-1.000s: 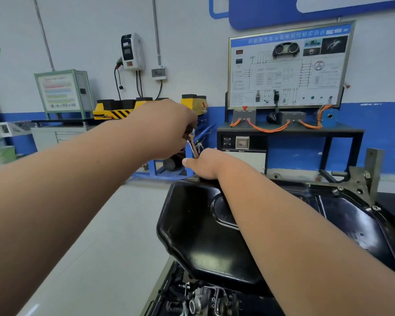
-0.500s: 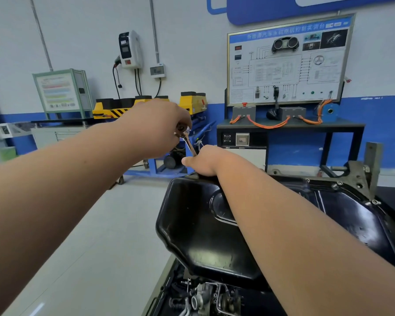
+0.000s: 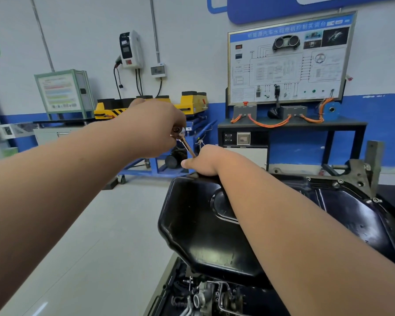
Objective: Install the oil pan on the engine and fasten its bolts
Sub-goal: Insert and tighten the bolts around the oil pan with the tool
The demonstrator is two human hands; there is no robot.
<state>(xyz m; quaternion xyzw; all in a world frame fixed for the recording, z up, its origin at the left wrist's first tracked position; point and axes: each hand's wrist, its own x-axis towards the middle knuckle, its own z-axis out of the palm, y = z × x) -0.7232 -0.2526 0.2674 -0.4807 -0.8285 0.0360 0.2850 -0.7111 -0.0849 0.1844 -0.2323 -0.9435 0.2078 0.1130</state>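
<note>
**A:** Though not yet bolted all round, found the oil pan (image 3: 210, 224) already seated, black, from mid-frame to the lower right, over the engine (image 3: 205, 297) at the bottom edge.

**B:** And the hands?

**A:** Found the left hand (image 3: 155, 128) at centre frame clenched round the upper end of the wrench (image 3: 184, 140), with the shaft slanting down toward the pan's far rim. Found the right hand (image 3: 205, 160) just below, resting over the wrench's lower end at that rim. Could not tell its grip, with the fingers hidden behind.

**B:** Done so far?

**A:** Spotted a few bolts (image 3: 335, 184) seated along the pan's right edge. Judged the far-rim one under way. Probably left: finishing it, then checking the remainder. Could not count any under the forearm (image 3: 283, 224).
</note>
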